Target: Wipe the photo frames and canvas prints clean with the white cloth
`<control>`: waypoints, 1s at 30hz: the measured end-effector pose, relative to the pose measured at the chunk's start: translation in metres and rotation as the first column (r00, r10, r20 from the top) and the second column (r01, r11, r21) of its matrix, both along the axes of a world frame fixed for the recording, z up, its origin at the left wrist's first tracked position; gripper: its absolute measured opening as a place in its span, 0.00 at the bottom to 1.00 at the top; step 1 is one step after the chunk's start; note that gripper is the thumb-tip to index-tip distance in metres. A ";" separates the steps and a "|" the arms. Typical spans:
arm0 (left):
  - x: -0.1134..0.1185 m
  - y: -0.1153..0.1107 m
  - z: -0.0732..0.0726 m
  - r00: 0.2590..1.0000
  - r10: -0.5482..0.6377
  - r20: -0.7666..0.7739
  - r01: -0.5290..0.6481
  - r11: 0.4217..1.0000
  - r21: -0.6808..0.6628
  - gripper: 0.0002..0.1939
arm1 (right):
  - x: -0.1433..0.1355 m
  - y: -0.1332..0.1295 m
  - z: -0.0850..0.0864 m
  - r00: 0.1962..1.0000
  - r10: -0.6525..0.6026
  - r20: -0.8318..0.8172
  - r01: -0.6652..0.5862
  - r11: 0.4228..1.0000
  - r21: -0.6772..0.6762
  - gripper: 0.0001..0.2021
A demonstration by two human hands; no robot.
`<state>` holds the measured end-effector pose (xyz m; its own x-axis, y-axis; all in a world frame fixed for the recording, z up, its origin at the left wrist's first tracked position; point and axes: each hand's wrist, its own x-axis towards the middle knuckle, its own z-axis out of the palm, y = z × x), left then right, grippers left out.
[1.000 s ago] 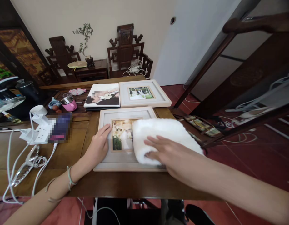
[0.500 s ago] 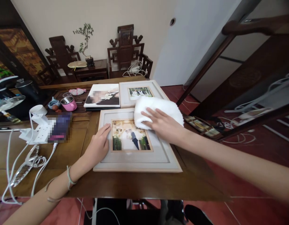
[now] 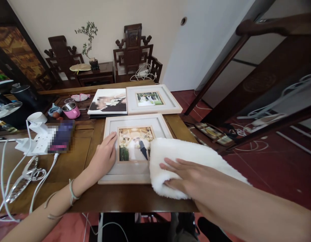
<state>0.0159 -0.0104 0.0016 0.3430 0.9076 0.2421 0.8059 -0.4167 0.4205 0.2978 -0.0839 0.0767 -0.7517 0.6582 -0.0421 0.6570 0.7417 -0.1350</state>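
A framed wedding photo (image 3: 110,122) lies flat on the wooden table, with a pale wood border and white mat. My left hand (image 3: 105,156) grips its left side, fingers together over the border. At the lower right of the frame, my right hand (image 3: 185,174) holds a folded white fluffy towel (image 3: 170,149), the thumb tucked into its fold. The towel covers the frame's right lower corner and part of the photo. Behind lies a second framed photo (image 3: 167,106), beside a borderless photo panel (image 3: 110,109) on top of something dark.
To the left are a power strip (image 3: 41,143) with white cables, a pixelated phone (image 3: 62,136), a clear hair claw (image 3: 26,178) and a pink cup (image 3: 71,111). Carved chairs (image 3: 132,50) and a potted plant (image 3: 88,37) stand behind. A dark wooden rail (image 3: 221,67) rises at the right.
My right hand has moved the towel toward me and to the right, from the frame's upper right to its lower right corner. My left hand stays on the frame's left side.
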 end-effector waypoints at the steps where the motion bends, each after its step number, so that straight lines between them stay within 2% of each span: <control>1: 0.000 0.000 0.000 1.000 -0.001 -0.007 0.001 1.000 0.001 0.24 | -0.001 0.001 0.000 1.000 -0.022 -0.008 0.022 1.000 -0.005 0.25; 4: -0.001 0.001 0.000 1.000 -0.009 -0.028 0.009 1.000 -0.002 0.24 | -0.003 0.027 -0.009 0.995 -0.079 0.055 0.076 0.995 0.059 0.30; 7: -0.001 0.002 0.000 0.999 -0.016 -0.034 0.016 1.000 -0.007 0.23 | -0.002 0.072 -0.025 0.977 -0.136 0.162 0.097 0.970 0.224 0.33; 10: -0.002 0.003 -0.001 0.999 -0.022 -0.026 0.022 1.000 -0.001 0.23 | -0.001 0.109 -0.034 0.962 -0.174 0.212 0.086 0.926 0.367 0.30; 12: -0.002 0.003 -0.002 1.000 -0.025 -0.012 0.025 1.000 0.009 0.23 | -0.002 0.118 -0.035 0.959 -0.150 0.242 0.043 0.917 0.397 0.26; 15: -0.002 0.003 -0.003 1.000 -0.022 0.004 0.022 0.999 0.023 0.24 | -0.001 0.103 -0.036 0.960 -0.108 0.260 0.002 0.927 0.376 0.23; 18: -0.002 0.003 -0.003 1.000 -0.020 -0.010 0.020 1.000 0.022 0.24 | 0.002 0.065 -0.034 0.972 -0.071 0.224 0.005 0.960 0.282 0.24; 21: -0.002 0.003 -0.002 0.999 -0.018 -0.029 0.018 1.000 0.017 0.24 | 0.004 0.024 -0.023 0.986 -0.023 0.162 0.002 0.991 0.133 0.25; 24: -0.002 0.003 -0.002 0.999 -0.018 -0.041 0.019 1.000 0.018 0.24 | 0.002 0.000 -0.007 0.996 0.021 0.091 -0.022 1.000 0.015 0.24; 27: -0.002 0.003 -0.003 0.999 -0.020 -0.049 0.021 1.000 0.018 0.24 | -0.002 0.004 -0.004 0.998 -0.003 0.064 0.003 1.000 0.000 0.26; 30: -0.002 0.003 -0.003 0.998 -0.030 -0.050 0.031 0.999 0.013 0.24 | -0.006 0.036 -0.016 0.992 -0.055 0.116 0.042 0.992 0.115 0.30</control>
